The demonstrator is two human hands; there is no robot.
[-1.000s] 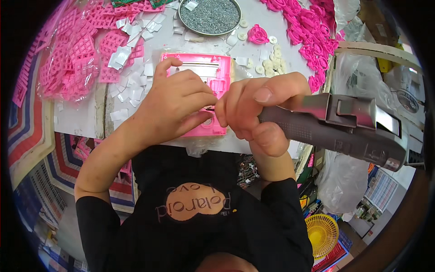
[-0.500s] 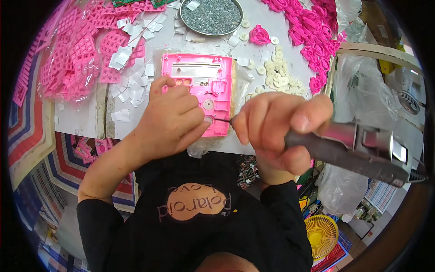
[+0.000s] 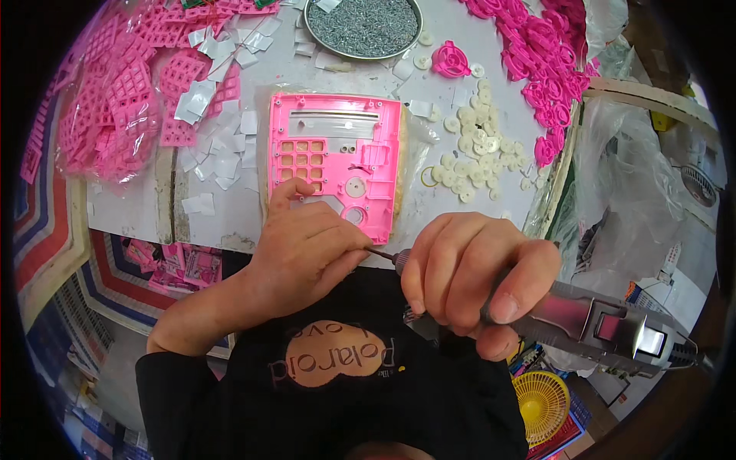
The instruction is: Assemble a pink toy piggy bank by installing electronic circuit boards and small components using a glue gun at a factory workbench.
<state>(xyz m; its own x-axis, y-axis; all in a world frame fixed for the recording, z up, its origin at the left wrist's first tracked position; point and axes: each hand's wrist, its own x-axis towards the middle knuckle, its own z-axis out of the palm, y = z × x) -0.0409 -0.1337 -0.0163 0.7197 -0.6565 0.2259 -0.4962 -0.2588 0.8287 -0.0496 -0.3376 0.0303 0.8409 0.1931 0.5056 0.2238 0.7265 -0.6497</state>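
Note:
A pink plastic casing (image 3: 334, 170) lies inner side up on a wrapped pad, with a grid of square openings, screw posts and a white disc (image 3: 355, 188) in it. My right hand (image 3: 479, 272) is wrapped round a grey electric screwdriver (image 3: 575, 310), its bit pointing left. My left hand (image 3: 307, 245) reaches over the casing's near left part, one finger bent above the grid. Its thumb and forefinger are pinched together at the bit's tip, just off the casing's near edge. Whatever they hold there is too small to make out.
A round metal tray of screws (image 3: 364, 31) stands at the back. White plastic discs (image 3: 479, 146) and pink ring-shaped parts (image 3: 537, 84) lie to the right. Bagged pink keypads (image 3: 115, 115) and white paper pieces (image 3: 222, 146) are on the left. A yellow basket (image 3: 540, 406) sits below the table.
The screwdriver bit has left the round opening in the casing and come toward me, past the near edge. My left hand has moved toward me too, its pinched fingers meeting the bit.

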